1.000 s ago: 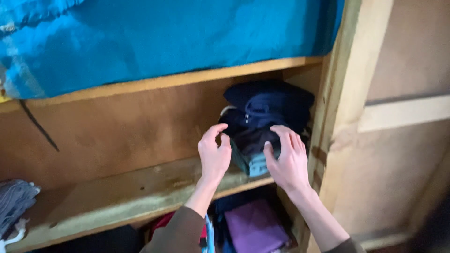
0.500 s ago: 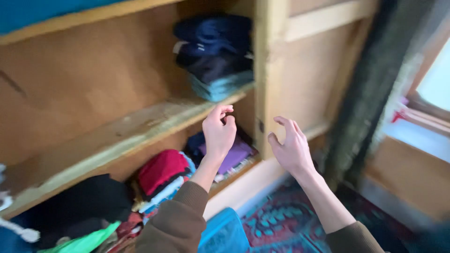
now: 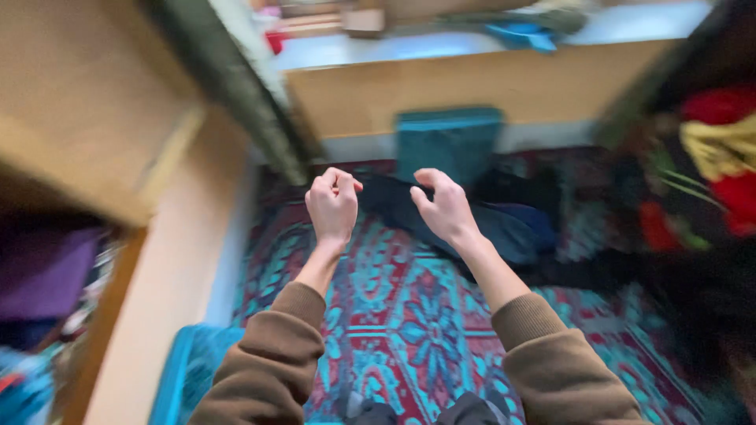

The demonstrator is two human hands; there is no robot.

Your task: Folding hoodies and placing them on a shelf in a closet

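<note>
Brown sleeves reach out from the bottom edge of the head view, both forearms raised over a patterned rug (image 3: 409,315) of red and teal. The left hand (image 3: 332,206) hangs loosely curled, fingers bent inward toward the palm with the thumb lying across them, and holds nothing that can be seen. The right hand (image 3: 445,208) sits just beside it, a small gap between the two, its fingers curved downward and half closed; whether the fingertips touch the cloth beyond them cannot be told through the blur.

That cloth is a dark garment (image 3: 472,216), navy to black, spread on the rug just past both hands and running off to the right. Behind it a teal cushion (image 3: 447,142) stands against a low wooden wall (image 3: 472,90) below a bright window ledge. To the right, a blurred heap of clothes (image 3: 709,157) in red, yellow and black crowds the rug's edge.

On the left a pale wooden cabinet side (image 3: 169,267) runs down the frame, its edge near the left forearm; purple folded cloth (image 3: 47,271) shows on a shelf inside. A turquoise item (image 3: 185,370) lies at the cabinet's foot. Bare rug lies between the forearms and below them, and this is the widest free stretch of floor.
</note>
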